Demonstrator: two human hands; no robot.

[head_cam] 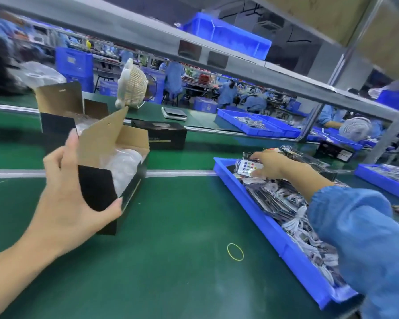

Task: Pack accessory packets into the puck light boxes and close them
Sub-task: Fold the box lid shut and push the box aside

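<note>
Barely into this one: left hand (78,187) gripped the open box (115,162) left of the blue tray (272,224), no packet inside yet. Right hand (266,165) was closing on an accessory packet (248,169) at the tray's far end. Box wasn't closed.

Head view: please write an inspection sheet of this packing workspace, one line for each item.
Surface: green conveyor mat, level, with a pale dividing strip across it.
Job's things: open black cardboard box, flaps up, clear plastic wrap inside; long blue plastic tray heaped with bagged accessory packets; closed black box behind; second open box at far left.
Clutter: yellow rubber band lying loose on the mat.
Grippers: left hand holds the open box's near end; right hand grips a packet in the tray.
Cables: nothing seen loose; white cords only inside packets.
Surroundings: grey metal shelf overhead, small white desk fan, workers in blue coats beyond.
</note>
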